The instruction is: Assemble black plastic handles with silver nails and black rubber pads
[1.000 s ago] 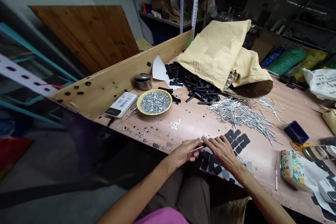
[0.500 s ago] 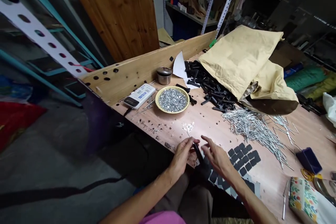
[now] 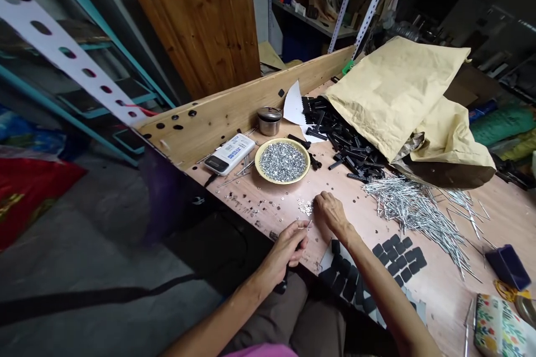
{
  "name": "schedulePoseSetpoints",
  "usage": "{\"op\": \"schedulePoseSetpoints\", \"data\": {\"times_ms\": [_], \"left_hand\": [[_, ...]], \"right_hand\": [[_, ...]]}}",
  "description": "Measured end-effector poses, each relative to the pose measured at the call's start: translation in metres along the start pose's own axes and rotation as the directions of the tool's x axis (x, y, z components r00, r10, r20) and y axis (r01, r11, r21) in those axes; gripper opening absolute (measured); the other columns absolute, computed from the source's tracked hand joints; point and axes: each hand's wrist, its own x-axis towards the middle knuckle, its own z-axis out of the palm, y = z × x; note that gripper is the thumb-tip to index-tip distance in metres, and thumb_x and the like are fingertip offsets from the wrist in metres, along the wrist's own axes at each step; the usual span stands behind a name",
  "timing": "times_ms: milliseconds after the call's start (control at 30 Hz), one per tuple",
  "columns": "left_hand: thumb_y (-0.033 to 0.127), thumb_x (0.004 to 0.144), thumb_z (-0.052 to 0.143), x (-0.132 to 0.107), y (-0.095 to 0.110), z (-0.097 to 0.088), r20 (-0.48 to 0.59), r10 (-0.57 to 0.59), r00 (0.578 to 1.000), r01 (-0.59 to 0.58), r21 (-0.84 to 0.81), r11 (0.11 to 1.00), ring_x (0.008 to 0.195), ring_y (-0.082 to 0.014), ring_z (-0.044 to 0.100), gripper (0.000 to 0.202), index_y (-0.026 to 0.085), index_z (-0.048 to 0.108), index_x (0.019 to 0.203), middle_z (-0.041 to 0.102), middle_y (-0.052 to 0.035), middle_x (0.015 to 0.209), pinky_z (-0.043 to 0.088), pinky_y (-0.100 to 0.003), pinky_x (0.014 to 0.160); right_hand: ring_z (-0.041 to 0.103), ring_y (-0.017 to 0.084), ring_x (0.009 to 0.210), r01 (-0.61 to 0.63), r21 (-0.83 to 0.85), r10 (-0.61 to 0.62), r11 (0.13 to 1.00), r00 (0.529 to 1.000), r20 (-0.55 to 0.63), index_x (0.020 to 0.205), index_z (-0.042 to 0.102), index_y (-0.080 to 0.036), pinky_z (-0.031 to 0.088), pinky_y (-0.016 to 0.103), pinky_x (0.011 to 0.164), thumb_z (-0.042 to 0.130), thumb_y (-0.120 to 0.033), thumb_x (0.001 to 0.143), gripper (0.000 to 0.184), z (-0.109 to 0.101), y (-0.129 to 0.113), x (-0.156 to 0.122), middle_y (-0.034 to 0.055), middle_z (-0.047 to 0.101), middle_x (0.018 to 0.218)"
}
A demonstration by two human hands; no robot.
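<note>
My left hand (image 3: 288,248) is closed around a black plastic part (image 3: 283,283), mostly hidden by the palm and fingers. A thin metal rod (image 3: 310,223) sticks out past the fingertips. Beside a small scatter of silvery washers (image 3: 305,207) on the table, my right hand (image 3: 330,211) rests with its fingers bent down and together. Whatever they pinch is too small or hidden to see. Behind both hands stands a yellow bowl (image 3: 281,181) heaped with small shiny metal pieces (image 3: 283,160).
Black plastic parts (image 3: 352,148) lie piled under a paper sack (image 3: 402,95). Metal rods (image 3: 414,217) are heaped at right, near a dark blue box (image 3: 508,268). Black pads (image 3: 401,261) lie nearer me. A white digital scale (image 3: 229,153) and a metal tin (image 3: 269,121) stand at the wooden board.
My right hand has moved away from the black part, forward to the loose washers. My left hand has turned, so the part now points down beneath it. The view has shifted slightly.
</note>
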Motion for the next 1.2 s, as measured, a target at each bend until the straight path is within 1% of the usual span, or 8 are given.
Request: {"op": "schedulePoseSetpoints", "data": {"times_ms": [267, 367, 500, 667, 833, 967, 1100, 1200], "left_hand": [[0.044, 0.067, 0.064, 0.002, 0.005, 0.006, 0.044, 0.005, 0.999, -0.006, 0.022, 1.0, 0.033, 0.001, 0.018, 0.059, 0.018, 0.052, 0.119, 0.04, 0.0104, 0.054, 0.008, -0.016, 0.036], [0.047, 0.065, 0.067, -0.001, 0.004, 0.014, 0.11, -0.016, 0.994, 0.01, 0.056, 0.998, 0.034, 0.001, 0.019, 0.061, 0.016, 0.056, 0.115, 0.04, 0.0098, 0.053, 0.007, -0.017, 0.036], [0.049, 0.065, 0.067, -0.007, -0.003, 0.028, 0.215, -0.013, 0.977, -0.007, 0.089, 0.996, 0.035, 0.0007, 0.019, 0.058, 0.013, 0.06, 0.11, 0.04, 0.0092, 0.052, 0.005, -0.018, 0.037], [0.049, 0.068, 0.065, -0.015, -0.014, 0.042, 0.277, -0.012, 0.961, -0.034, 0.16, 0.987, 0.034, 0.0008, 0.017, 0.057, 0.012, 0.058, 0.111, 0.043, 0.0087, 0.052, 0.004, -0.019, 0.037], [0.051, 0.065, 0.065, -0.024, -0.018, 0.052, 0.297, -0.006, 0.955, -0.06, 0.214, 0.975, 0.033, 0.0009, 0.017, 0.059, 0.012, 0.059, 0.109, 0.043, 0.0092, 0.05, 0.005, -0.018, 0.037], [0.052, 0.063, 0.066, -0.031, -0.022, 0.058, 0.314, -0.001, 0.949, -0.077, 0.235, 0.969, 0.033, 0.0009, 0.017, 0.061, 0.012, 0.061, 0.109, 0.042, 0.0095, 0.049, 0.005, -0.018, 0.037], [0.053, 0.064, 0.065, -0.035, -0.029, 0.062, 0.308, 0.009, 0.951, -0.098, 0.274, 0.957, 0.033, -0.0004, 0.018, 0.064, 0.012, 0.06, 0.113, 0.04, 0.0097, 0.047, 0.006, -0.018, 0.036], [0.052, 0.065, 0.064, -0.037, -0.031, 0.064, 0.313, 0.039, 0.949, -0.144, 0.319, 0.937, 0.035, -0.0015, 0.02, 0.063, 0.011, 0.062, 0.113, 0.038, 0.0099, 0.046, 0.008, -0.018, 0.036]], "right_hand": [[0.057, 0.013, 0.067, -0.047, 0.261, 0.099, 0.964, 0.976, -0.193, 0.087, 0.056, -0.017, 0.046, 0.023, 0.062, 0.046, -0.009, 0.082, 0.013, -0.005, 0.004, -0.03, 0.0031, 0.061, 0.079], [0.057, 0.012, 0.061, 0.004, 0.674, 0.31, 0.739, 0.885, -0.346, 0.089, 0.054, -0.019, 0.047, 0.023, 0.06, 0.05, -0.018, 0.08, 0.009, -0.007, 0.001, -0.063, -0.0005, 0.061, 0.072], [0.059, 0.012, 0.062, 0.076, 0.925, 0.531, 0.372, 0.8, -0.279, 0.083, 0.054, -0.02, 0.049, 0.024, 0.059, 0.061, -0.028, 0.074, 0.014, -0.011, -0.008, -0.098, -0.0009, 0.062, 0.071], [0.062, 0.013, 0.061, 0.144, 0.956, 0.591, 0.255, 0.759, -0.272, 0.08, 0.054, -0.02, 0.053, 0.025, 0.06, 0.064, -0.027, 0.072, 0.015, -0.015, -0.015, -0.124, -0.0009, 0.065, 0.07], [0.065, 0.012, 0.059, 0.201, 0.926, 0.576, 0.318, 0.736, -0.357, 0.082, 0.053, -0.021, 0.055, 0.025, 0.062, 0.061, -0.023, 0.075, 0.011, -0.018, -0.015, -0.146, -0.0012, 0.066, 0.07], [0.067, 0.013, 0.063, 0.225, 0.822, 0.51, 0.524, 0.69, -0.514, 0.086, 0.054, -0.021, 0.057, 0.025, 0.062, 0.057, -0.019, 0.078, 0.008, -0.017, -0.012, -0.163, 0.0006, 0.067, 0.074], [0.068, 0.016, 0.073, 0.239, 0.505, 0.258, 0.829, 0.639, -0.725, 0.093, 0.059, -0.022, 0.057, 0.029, 0.068, 0.05, -0.014, 0.084, 0.015, -0.013, -0.007, -0.178, 0.0044, 0.069, 0.081], [0.067, 0.018, 0.08, 0.257, 0.31, 0.078, 0.915, 0.643, -0.762, 0.096, 0.062, -0.021, 0.056, 0.032, 0.072, 0.045, -0.011, 0.087, 0.021, -0.013, -0.005, -0.188, 0.0072, 0.07, 0.086]]}}
